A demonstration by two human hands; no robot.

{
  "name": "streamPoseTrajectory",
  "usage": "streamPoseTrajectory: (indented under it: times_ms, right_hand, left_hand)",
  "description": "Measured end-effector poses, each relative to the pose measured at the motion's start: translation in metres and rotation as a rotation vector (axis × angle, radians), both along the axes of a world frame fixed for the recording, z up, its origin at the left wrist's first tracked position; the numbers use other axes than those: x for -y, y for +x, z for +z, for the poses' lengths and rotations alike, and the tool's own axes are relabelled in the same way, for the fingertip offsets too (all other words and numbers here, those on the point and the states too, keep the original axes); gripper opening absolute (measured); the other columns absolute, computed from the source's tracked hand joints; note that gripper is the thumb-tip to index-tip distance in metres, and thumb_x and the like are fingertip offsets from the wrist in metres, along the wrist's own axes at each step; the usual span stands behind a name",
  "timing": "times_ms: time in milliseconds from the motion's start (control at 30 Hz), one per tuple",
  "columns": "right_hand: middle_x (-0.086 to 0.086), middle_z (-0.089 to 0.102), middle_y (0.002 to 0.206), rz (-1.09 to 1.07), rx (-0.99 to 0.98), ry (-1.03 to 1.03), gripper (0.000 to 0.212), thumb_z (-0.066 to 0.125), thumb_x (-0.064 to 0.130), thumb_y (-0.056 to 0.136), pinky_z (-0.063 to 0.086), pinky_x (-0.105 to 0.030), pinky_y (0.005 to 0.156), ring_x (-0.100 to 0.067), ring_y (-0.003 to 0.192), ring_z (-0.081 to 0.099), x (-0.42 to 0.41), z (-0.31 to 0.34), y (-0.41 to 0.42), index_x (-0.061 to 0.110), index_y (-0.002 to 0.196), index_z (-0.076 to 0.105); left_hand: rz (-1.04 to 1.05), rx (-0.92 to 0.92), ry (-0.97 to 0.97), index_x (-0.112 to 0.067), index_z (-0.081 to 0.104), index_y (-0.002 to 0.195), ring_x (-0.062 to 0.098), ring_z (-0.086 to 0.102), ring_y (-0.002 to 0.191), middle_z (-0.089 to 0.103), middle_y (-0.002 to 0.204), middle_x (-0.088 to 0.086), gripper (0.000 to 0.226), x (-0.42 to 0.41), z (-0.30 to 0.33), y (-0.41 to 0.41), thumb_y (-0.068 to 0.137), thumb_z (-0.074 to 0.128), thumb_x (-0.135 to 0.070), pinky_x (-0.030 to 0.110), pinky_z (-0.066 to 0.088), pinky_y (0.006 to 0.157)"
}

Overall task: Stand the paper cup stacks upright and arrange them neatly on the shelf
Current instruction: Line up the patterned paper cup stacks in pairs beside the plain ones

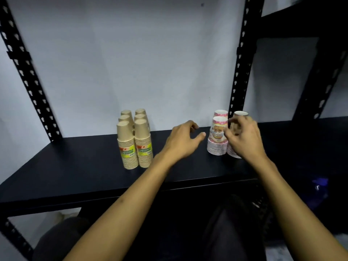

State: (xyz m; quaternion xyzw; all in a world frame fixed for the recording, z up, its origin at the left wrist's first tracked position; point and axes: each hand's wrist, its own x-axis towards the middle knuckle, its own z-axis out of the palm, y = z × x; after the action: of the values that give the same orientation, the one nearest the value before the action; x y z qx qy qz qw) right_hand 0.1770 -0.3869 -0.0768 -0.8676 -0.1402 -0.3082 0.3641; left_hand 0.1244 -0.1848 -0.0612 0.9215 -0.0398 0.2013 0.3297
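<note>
Six brown stacks (134,140) are stood upright in two rows mid-shelf (75,166). Pink stacks (218,136) are stood at right. One is gripped by the right hand (243,138). The left hand (183,140) is held loosely curled beside them, holding nothing.

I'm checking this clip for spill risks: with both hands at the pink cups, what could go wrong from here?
1. The right hand grips a pink stack pressed close to its neighbours; a nudge could topple them.
2. The left hand hovers open beside them, holding nothing, so it may not steady a tipping stack in time.
3. The brown stacks are tall, narrow and near the left forearm; a sweep could knock them.
</note>
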Motion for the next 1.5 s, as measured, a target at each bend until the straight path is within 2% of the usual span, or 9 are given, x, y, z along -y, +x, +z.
streamPoseTrajectory:
  times_ms: [267,433,500,667,800,967,1100,1233,1500]
  right_hand:
    - [-0.019,0.054,0.127,-0.050,-0.170,0.006,0.050,0.076,0.026,0.086,0.041,-0.043,0.105,-0.037,0.124,0.050,0.043,0.013,0.033,0.012,0.130,0.059]
    - [-0.005,0.065,0.108,0.032,-0.221,0.144,0.041,0.075,0.024,0.089,0.039,0.000,0.064,-0.009,0.084,0.061,0.043,-0.003,0.036,0.011,0.125,0.062]
    - [0.000,0.064,0.101,0.059,-0.201,0.180,0.041,0.076,0.024,0.089,0.038,0.003,0.056,0.003,0.076,0.058,0.043,-0.008,0.035,0.011,0.125,0.062]
    - [0.005,0.067,0.107,0.143,-0.174,0.174,0.049,0.080,0.036,0.084,0.050,-0.021,0.083,-0.010,0.095,0.065,0.040,-0.012,0.032,0.020,0.127,0.062]
    - [0.010,0.065,0.114,0.240,-0.170,0.140,0.053,0.081,0.037,0.083,0.046,-0.007,0.082,-0.004,0.101,0.062,0.027,-0.014,0.029,0.023,0.129,0.059]
    - [-0.001,0.061,0.136,0.346,-0.224,0.032,0.064,0.078,0.040,0.085,0.050,-0.036,0.101,-0.016,0.121,0.059,0.002,-0.010,0.030,0.022,0.140,0.051]
    - [-0.003,0.056,0.143,0.390,-0.281,-0.035,0.071,0.077,0.042,0.085,0.046,-0.031,0.101,-0.018,0.123,0.058,-0.016,-0.004,0.034,0.022,0.145,0.045]
    - [-0.005,0.051,0.146,0.419,-0.361,-0.037,0.088,0.085,0.038,0.077,0.046,-0.036,0.108,-0.018,0.126,0.056,-0.012,0.000,0.042,0.024,0.150,0.037]
    - [0.000,0.067,0.120,0.483,-0.372,-0.034,0.069,0.090,0.033,0.071,0.057,-0.041,0.095,-0.016,0.105,0.067,-0.022,0.001,0.058,0.021,0.130,0.056]
  left_hand:
    - [-0.139,-0.031,0.034,-0.013,0.046,0.146,0.027,0.054,0.130,0.055,0.144,0.012,0.060,0.051,0.026,0.066,0.094,0.068,-0.033,0.028,0.043,0.093]
    - [-0.169,-0.075,0.079,-0.011,0.049,0.145,0.026,0.057,0.127,0.056,0.144,0.011,0.055,0.055,0.017,0.091,0.095,0.068,-0.026,0.032,0.047,0.099]
    - [-0.155,-0.057,0.083,-0.010,0.056,0.138,0.026,0.061,0.121,0.060,0.138,0.011,0.051,0.049,0.014,0.096,0.092,0.072,-0.024,0.030,0.050,0.095]
    - [-0.154,-0.070,0.117,-0.015,0.062,0.130,0.017,0.064,0.097,0.068,0.122,0.007,0.056,0.026,0.023,0.094,0.081,0.084,-0.029,0.023,0.047,0.082]
    - [-0.146,-0.117,0.245,-0.017,0.063,0.131,0.017,0.061,0.096,0.067,0.120,0.006,0.059,0.003,0.031,0.082,0.080,0.083,-0.038,0.024,0.043,0.083]
    - [-0.129,-0.256,0.458,-0.024,0.063,0.130,0.019,0.060,0.096,0.067,0.116,0.005,0.054,-0.026,0.053,0.066,0.082,0.078,-0.046,0.027,0.042,0.081]
    - [-0.129,-0.353,0.578,-0.029,0.056,0.137,0.021,0.060,0.104,0.065,0.123,0.002,0.061,-0.040,0.068,0.060,0.083,0.076,-0.050,0.030,0.044,0.084]
    - [-0.158,-0.392,0.486,-0.029,0.045,0.146,0.022,0.062,0.117,0.061,0.132,-0.001,0.085,-0.050,0.068,0.058,0.074,0.082,-0.056,0.040,0.050,0.101]
    - [-0.180,-0.335,0.498,-0.023,0.066,0.123,0.020,0.067,0.102,0.072,0.115,-0.002,0.054,-0.059,0.061,0.066,0.076,0.084,-0.044,0.035,0.054,0.090]
